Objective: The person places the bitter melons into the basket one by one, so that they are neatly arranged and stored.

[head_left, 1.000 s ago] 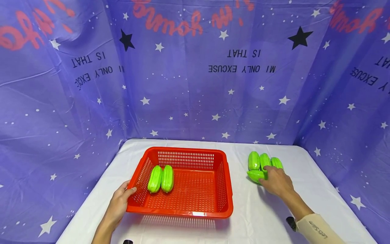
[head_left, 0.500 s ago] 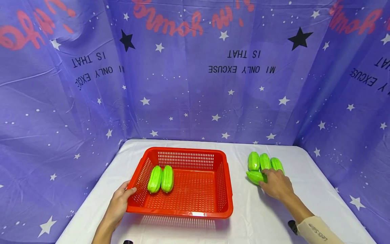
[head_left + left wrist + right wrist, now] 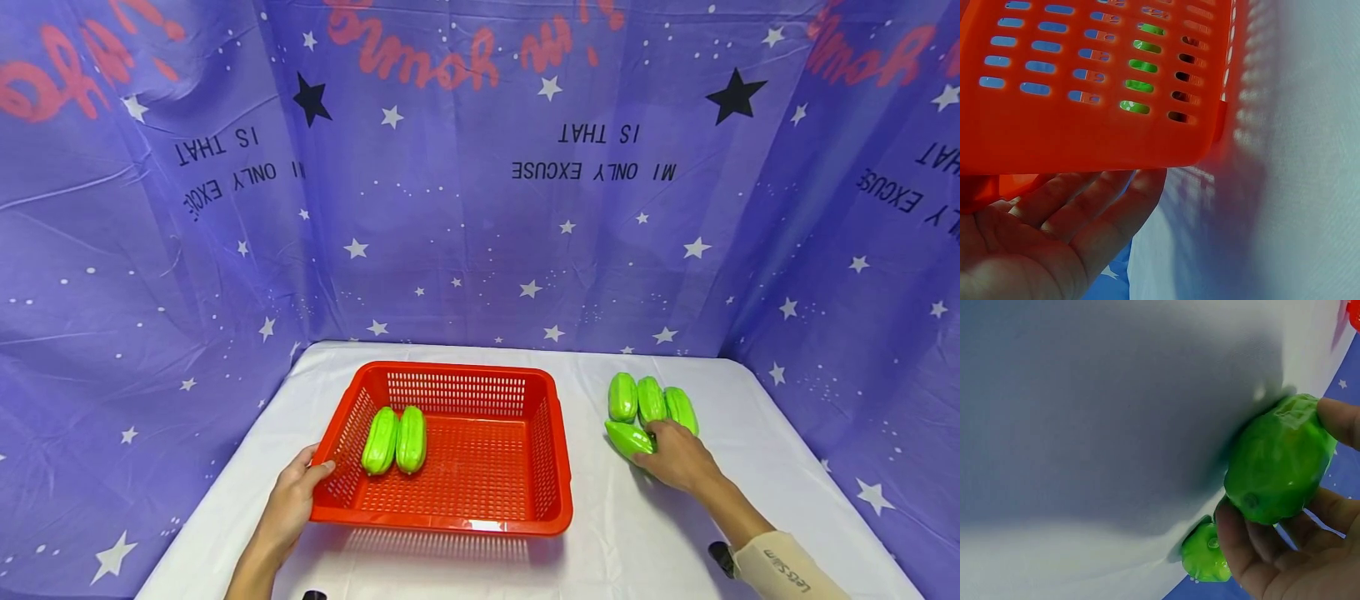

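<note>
My left hand point(image 3: 291, 496) grips the left rim of a red plastic basket point(image 3: 450, 530), thumb over the rim and fingers underneath; the left wrist view has these fingers point(image 3: 1113, 215) below the slotted wall. Two ridged green gourds point(image 3: 380, 442) lie side by side inside, at the basket's left. To the right of the basket, my right hand point(image 3: 681, 457) holds another ridged green gourd point(image 3: 628, 437) near its right end. In the right wrist view, thumb and fingers are around this gourd point(image 3: 1279, 459). Just behind it lie several more green gourds point(image 3: 623, 397) in a row.
A white cloth point(image 3: 600, 533) covers the table. Purple star-printed curtains point(image 3: 480, 233) surround the back and sides. Dark small objects point(image 3: 722, 558) show near the right sleeve and at the lower edge point(image 3: 314, 595).
The held gourd has turned slightly, its left tip now pointing more up and away. My right hand has shifted a little left. My left hand and the basket stay put.
</note>
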`<state>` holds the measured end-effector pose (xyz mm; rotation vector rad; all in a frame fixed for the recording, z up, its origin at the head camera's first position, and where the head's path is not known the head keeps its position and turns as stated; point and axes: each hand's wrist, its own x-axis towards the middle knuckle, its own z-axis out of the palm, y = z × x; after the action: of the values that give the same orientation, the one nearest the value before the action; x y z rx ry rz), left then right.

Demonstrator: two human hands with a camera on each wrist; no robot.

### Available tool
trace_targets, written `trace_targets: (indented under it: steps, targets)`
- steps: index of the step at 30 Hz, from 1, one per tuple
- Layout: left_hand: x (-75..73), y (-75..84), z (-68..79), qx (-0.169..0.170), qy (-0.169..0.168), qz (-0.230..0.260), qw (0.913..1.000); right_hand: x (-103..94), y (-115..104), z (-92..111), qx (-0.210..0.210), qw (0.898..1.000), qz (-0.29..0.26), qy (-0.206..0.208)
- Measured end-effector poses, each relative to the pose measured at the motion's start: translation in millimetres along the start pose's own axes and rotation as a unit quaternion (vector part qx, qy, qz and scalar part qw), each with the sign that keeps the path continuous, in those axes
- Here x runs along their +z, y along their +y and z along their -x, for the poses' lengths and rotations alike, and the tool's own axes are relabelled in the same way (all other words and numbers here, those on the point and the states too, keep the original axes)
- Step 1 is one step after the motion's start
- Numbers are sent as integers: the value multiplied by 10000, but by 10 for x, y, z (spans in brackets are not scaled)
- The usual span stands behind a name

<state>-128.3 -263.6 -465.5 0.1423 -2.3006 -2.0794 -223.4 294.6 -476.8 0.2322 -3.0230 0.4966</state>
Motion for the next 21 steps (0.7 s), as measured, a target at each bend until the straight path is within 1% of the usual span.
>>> trace_targets:
  steps: [5,9,15,21]
  targets:
    - [-7,4,5,-75,-1,9,10000,-2,-8,-23,-7,9998,-182,-53]
    - [-3,-1,5,-72,35,-44,10000,-40,-16,-43,4,9997,-252,14]
    - [-13,12,14,-45,46,-76,10000,-175,-94,-63,66,9989,-412,204]
    - [-9,1,12,-19,7,-27,10000,-314,-151,-105,-43,9977,-560,384]
